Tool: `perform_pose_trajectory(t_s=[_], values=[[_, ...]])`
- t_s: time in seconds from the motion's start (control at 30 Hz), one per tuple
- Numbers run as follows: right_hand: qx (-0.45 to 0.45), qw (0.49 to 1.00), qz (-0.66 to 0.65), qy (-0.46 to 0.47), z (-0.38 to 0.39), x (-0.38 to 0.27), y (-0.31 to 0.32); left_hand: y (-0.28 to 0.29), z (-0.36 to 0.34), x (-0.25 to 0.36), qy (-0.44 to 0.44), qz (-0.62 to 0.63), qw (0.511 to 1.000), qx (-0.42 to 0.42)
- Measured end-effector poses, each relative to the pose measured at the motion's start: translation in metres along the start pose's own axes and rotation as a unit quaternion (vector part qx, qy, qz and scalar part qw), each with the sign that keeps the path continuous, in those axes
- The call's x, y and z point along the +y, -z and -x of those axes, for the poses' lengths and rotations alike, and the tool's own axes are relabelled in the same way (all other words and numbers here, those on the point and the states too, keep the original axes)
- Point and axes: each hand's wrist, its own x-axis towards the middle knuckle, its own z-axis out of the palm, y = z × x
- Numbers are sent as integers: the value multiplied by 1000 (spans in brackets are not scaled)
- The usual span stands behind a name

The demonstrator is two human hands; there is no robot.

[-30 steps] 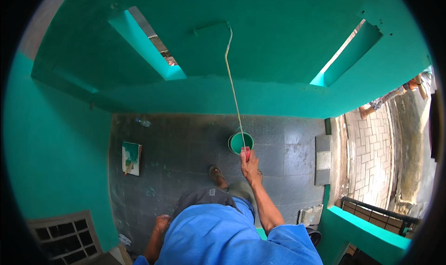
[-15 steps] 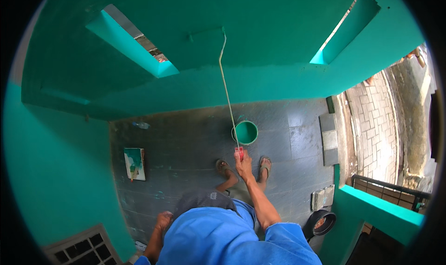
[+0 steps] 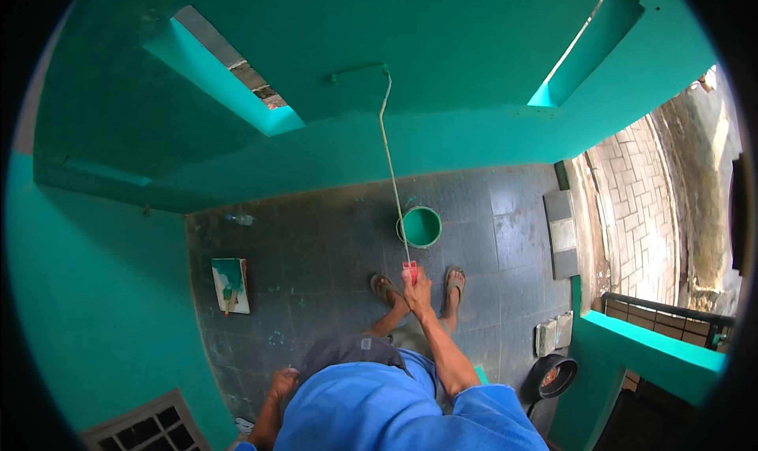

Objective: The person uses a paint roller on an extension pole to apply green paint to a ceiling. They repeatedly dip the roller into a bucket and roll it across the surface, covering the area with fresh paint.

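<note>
My right hand [image 3: 418, 291] is wrapped round the red handle of a long-rod paint roller [image 3: 386, 139]. Green with paint, the roller's head lies against the green wall [image 3: 442, 56] ahead, between two slanted slot openings. Below the rod, close in front of my feet, stands a bucket [image 3: 422, 227] that looks green inside. My left hand [image 3: 283, 382] hangs beside my left hip with its fingers curled; a small pale spot shows at the fingertips, too small to name.
On the dark tiled floor [image 3: 316, 238] at left lies a white, green-smeared rectangular container [image 3: 230, 277] with a paintbrush [image 3: 228, 299] on it. A clear plastic bottle [image 3: 240, 219] lies near the wall. Blocks [image 3: 554, 334] and a black round tub [image 3: 557, 377] sit at right, by a low green wall.
The roller's head has slid down the wall and slightly to the right. My right hand has drawn back a little toward me with the handle. The left hand stays by the hip.
</note>
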Motion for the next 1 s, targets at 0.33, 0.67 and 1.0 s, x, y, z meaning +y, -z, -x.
perform_pose_trajectory(t_s=[0.33, 0.67, 1.0], values=[[-8, 1000, -5, 2, -9, -12, -5, 0, -13, -28, -4, 23, 1000, -14], [-23, 1000, 13, -14, -25, -20, -3, 6, -36, -54, -229, -183, 955, -39], [11, 997, -36, 71, -44, -101, 3, -13, -39, -17, -3, -11, 1000, -23]])
